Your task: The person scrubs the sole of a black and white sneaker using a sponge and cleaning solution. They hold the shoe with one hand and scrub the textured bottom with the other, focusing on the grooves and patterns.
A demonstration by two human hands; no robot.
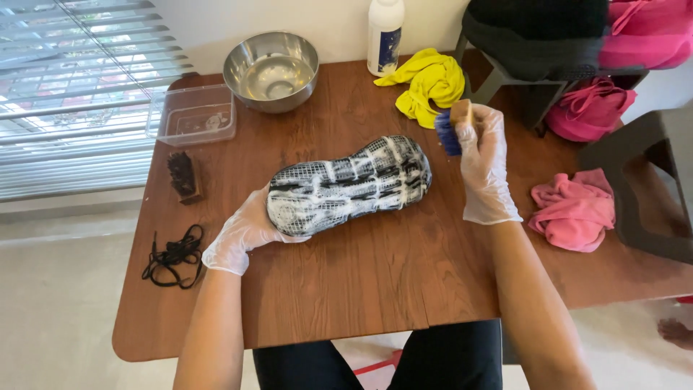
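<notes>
My right hand (485, 162), in a thin clear glove, has its grip closed around a small wooden-backed brush with blue bristles (452, 127), bristles turned toward the left of the frame and held just off the toe end of the shoe. My left hand (245, 230), gloved the same way, wraps its grip around the heel end of a black shoe turned sole-up and covered in white foam (350, 184), fingers tucked under its near edge.

The shoe lies at the middle of the brown wooden surface (375, 282). Its long axis runs from lower left to upper right, heel toward my left hand, toe pointing to the brush.

Below the shoe the surface runs bare to the near edge, so there is open room toward me. At the right, a crumpled pink cloth (575, 209) sits near the surface's right edge, well apart from my right hand. Above the brush lie a bunched yellow cloth (429, 83) and a white plastic bottle (385, 36) at the far edge. A round steel bowl (271, 70) and a clear plastic tub (193, 115) fill the upper left corner. Along the left edge sit a dark-bristled wooden brush (183, 177) and a tangle of black laces (173, 256).
</notes>
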